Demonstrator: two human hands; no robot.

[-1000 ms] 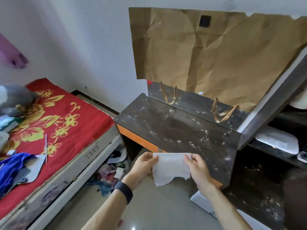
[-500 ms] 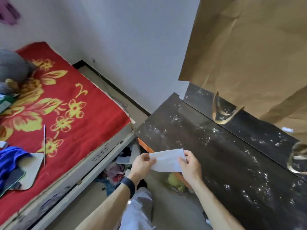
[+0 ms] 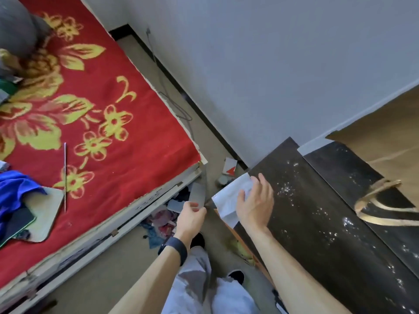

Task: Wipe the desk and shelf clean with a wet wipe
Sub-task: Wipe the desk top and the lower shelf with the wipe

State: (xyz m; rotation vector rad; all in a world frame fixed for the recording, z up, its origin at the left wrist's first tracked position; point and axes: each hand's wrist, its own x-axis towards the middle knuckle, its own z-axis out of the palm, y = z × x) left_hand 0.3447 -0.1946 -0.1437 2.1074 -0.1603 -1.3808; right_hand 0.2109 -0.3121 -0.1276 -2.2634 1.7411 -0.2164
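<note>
The white wet wipe [image 3: 227, 200] hangs over the left front corner of the dark desk top [image 3: 317, 234], which is speckled with white dust. My right hand [image 3: 255, 203] holds the wipe by its right side, fingers spread over the desk's edge. Just left of the wipe's lower corner is my left hand [image 3: 191, 217], which wears a dark wristband; its fingers are loosely curled and appear apart from the wipe. Behind the desk top runs a raised dark shelf ledge [image 3: 340, 171], also dusty.
A curled amber strip [image 3: 381, 207] lies on the ledge under crumpled brown paper [image 3: 385, 143] on the wall. A bed with a red flowered blanket [image 3: 102, 109] stands on the left. Clutter [image 3: 163, 219] lies on the floor between bed and desk, and a cable [image 3: 172, 105] runs along the wall.
I have stepped closer and now look down more steeply. My left hand has come off the wipe; my right hand has carried it up to the desk's corner.
</note>
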